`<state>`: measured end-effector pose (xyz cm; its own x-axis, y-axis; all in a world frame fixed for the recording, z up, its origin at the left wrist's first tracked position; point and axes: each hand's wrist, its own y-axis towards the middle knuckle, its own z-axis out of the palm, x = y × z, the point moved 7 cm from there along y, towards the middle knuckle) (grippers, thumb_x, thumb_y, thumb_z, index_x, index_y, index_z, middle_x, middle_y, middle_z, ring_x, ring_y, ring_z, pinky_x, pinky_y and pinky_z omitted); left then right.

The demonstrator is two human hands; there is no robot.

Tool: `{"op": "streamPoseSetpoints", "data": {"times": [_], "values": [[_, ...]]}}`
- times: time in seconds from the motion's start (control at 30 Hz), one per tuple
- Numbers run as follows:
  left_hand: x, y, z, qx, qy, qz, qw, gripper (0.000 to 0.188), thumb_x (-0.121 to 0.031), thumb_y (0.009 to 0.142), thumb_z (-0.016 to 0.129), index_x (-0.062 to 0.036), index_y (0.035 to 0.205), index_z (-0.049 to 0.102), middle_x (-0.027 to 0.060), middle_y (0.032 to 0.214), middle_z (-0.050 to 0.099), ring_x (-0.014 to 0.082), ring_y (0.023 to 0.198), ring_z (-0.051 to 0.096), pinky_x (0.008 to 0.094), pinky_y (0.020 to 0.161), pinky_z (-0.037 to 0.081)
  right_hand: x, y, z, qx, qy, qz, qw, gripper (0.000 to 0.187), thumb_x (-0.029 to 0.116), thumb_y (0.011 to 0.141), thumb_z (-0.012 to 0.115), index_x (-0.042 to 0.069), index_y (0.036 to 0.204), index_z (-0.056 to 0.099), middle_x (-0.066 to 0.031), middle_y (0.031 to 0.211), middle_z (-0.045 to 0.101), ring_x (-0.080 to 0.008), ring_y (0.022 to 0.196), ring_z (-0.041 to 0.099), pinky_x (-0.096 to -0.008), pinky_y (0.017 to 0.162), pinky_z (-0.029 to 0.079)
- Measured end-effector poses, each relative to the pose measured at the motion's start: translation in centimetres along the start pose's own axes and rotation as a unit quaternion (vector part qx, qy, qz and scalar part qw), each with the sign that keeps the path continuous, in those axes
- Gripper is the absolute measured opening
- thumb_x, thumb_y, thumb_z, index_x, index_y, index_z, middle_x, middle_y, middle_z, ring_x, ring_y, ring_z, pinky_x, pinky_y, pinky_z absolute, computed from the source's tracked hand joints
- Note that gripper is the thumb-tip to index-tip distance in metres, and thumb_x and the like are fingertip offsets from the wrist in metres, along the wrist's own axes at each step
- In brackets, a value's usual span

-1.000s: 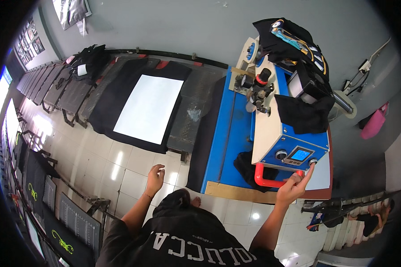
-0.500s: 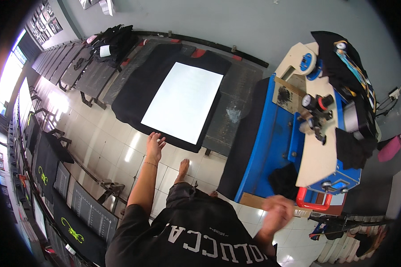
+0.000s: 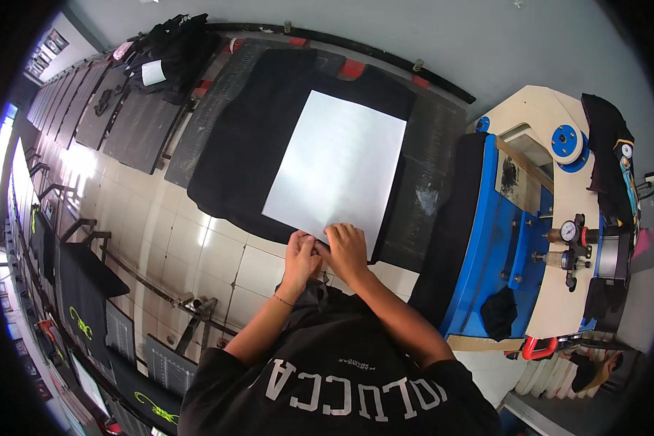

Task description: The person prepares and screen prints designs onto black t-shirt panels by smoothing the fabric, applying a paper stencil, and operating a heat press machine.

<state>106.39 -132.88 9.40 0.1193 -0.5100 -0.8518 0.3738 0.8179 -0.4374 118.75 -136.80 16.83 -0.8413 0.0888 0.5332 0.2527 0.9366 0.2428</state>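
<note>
A large white sheet (image 3: 338, 163) lies flat on a black shirt (image 3: 232, 167), which is spread over a dark board (image 3: 421, 185). My left hand (image 3: 300, 256) is at the sheet's near edge, its fingers drawn together. Right beside it, my right hand (image 3: 347, 248) has bent fingers over the same edge, the fingertips on the white surface. The two hands nearly meet at their thumbs. What is pinched between the fingers, sheet or shirt hem, is hidden by the hands.
To the right stands a blue and cream press machine (image 3: 516, 240) with a gauge (image 3: 569, 232) and a red handle (image 3: 538, 349). Black garments (image 3: 174, 62) are piled at the far left. A row of dark boards (image 3: 142, 123) runs leftward; more boards with black cloth (image 3: 87, 291) stand lower left.
My right hand has come from beside the press's red handle to the sheet's near edge. My left hand has shifted right along that edge and closed. The view has turned somewhat.
</note>
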Motion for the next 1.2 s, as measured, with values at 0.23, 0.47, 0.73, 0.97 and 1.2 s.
{"op": "streamPoseSetpoints", "data": {"times": [0.23, 0.47, 0.73, 0.97, 1.2], "values": [[-2.2, 3.1, 0.1, 0.064, 0.301, 0.122, 0.944, 0.018, -0.014, 0.095, 0.057, 0.0022, 0.102, 0.062, 0.0107, 0.091, 0.066, 0.0169, 0.073, 0.061, 0.0301, 0.069, 0.05, -6.5, 4.2, -0.8, 0.042, 0.02, 0.159, 0.986, 0.021, 0.024, 0.088, 0.065, 0.003, 0.09, 0.066, -0.0152, 0.085, 0.069, -0.0361, 0.08, 0.065, -0.047, 0.07, 0.049], [-3.2, 2.9, 1.2, 0.121, 0.392, 0.16, 0.898, 0.019, -0.012, 0.087, 0.065, 0.0021, 0.1, 0.063, 0.018, 0.105, 0.063, 0.0327, 0.1, 0.061, 0.039, 0.088, 0.049, -16.0, 11.8, -3.1, 0.09, 0.005, 0.251, 0.964, 0.025, 0.032, 0.091, 0.062, 0.008, 0.098, 0.066, -0.0143, 0.093, 0.07, -0.0353, 0.09, 0.066, -0.0466, 0.076, 0.05], [-4.1, 3.2, 2.8, 0.212, 0.441, 0.085, 0.868, 0.031, -0.02, 0.088, 0.067, 0.0006, 0.111, 0.064, 0.0213, 0.123, 0.058, 0.0357, 0.117, 0.056, 0.0398, 0.097, 0.047, -26.5, 23.4, -6.9, 0.052, -0.033, 0.212, 0.975, 0.024, 0.032, 0.092, 0.061, 0.009, 0.095, 0.065, -0.0141, 0.094, 0.069, -0.0362, 0.092, 0.065, -0.0472, 0.077, 0.05], [-4.9, 4.2, 4.0, 0.276, 0.434, -0.037, 0.857, 0.041, -0.027, 0.093, 0.064, 0.0003, 0.123, 0.058, 0.0228, 0.13, 0.054, 0.0355, 0.127, 0.048, 0.0402, 0.107, 0.039, -34.8, 34.6, -10.3, 0.027, -0.097, 0.233, 0.967, 0.023, 0.032, 0.093, 0.059, 0.01, 0.096, 0.065, -0.0131, 0.095, 0.07, -0.0349, 0.094, 0.065, -0.048, 0.078, 0.05], [-5.5, 4.7, 4.8, 0.275, 0.434, -0.089, 0.853, 0.042, -0.028, 0.094, 0.063, -0.0006, 0.125, 0.056, 0.0192, 0.129, 0.054, 0.0328, 0.125, 0.05, 0.0382, 0.105, 0.04, -38.9, 43.8, -16.3, -0.075, -0.188, 0.207, 0.957, 0.02, 0.03, 0.094, 0.057, 0.012, 0.097, 0.066, -0.0104, 0.095, 0.07, -0.0338, 0.094, 0.064, -0.0465, 0.079, 0.049]]}}
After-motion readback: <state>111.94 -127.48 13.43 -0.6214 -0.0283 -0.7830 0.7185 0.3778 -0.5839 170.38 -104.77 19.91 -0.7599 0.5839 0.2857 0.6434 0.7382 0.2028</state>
